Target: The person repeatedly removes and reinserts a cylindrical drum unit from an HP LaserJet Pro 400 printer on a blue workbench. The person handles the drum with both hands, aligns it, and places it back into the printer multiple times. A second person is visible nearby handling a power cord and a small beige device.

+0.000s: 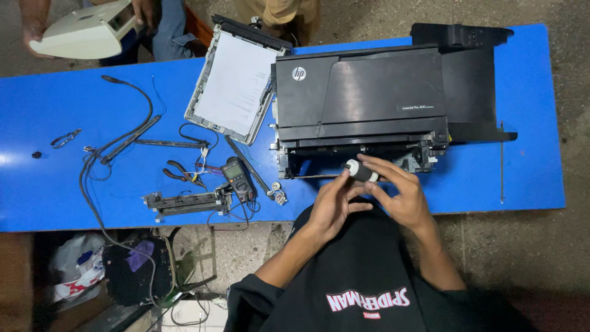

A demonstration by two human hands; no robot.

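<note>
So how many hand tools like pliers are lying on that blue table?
2: small pliers near the table's left end, and red-handled pliers beside the multimeter. Cables may hide more.

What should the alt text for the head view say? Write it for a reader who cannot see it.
Both hands, left hand and right hand, hold a small roller at the open front of a black printer on a blue table. A multimeter, pliers and cables lie left.
</note>
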